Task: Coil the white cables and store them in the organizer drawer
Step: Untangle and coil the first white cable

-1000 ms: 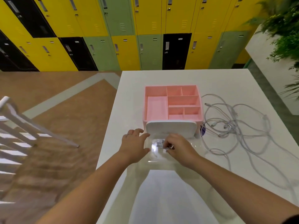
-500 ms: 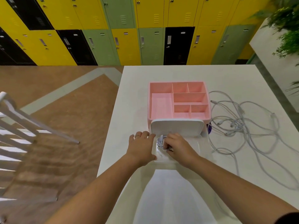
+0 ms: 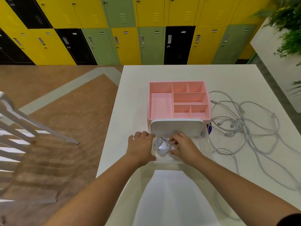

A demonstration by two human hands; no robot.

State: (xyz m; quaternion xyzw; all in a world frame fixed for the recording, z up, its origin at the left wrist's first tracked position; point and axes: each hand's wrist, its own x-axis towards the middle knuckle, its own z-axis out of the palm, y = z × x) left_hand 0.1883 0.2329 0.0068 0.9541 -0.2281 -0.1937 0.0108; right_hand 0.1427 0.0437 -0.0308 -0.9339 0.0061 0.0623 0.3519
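The pink organizer (image 3: 161,108) stands on the white table (image 3: 228,75), its clear drawer (image 3: 202,149) pulled out toward me. A small coiled white cable (image 3: 162,146) lies inside the drawer near its left end. My left hand (image 3: 140,148) rests flat on the drawer's left edge, fingers fairly straight. My right hand (image 3: 184,147) sits just right of the coil, with loosely bent fingertips and thumb at the coil's edge. A tangle of loose white cables (image 3: 241,126) spreads over the table to the organizer's right.
A small purple object (image 3: 210,129) peeks out at the organizer's front right corner. A white chair (image 3: 17,126) stands on the brown floor to the left. Yellow, green and black lockers (image 3: 149,43) line the back wall, and a white planter (image 3: 276,62) stands at the right.
My right hand has drawn back to the right off the coil, which now lies uncovered in the drawer. My left hand has stayed on the drawer's left edge. The camera moved slightly.
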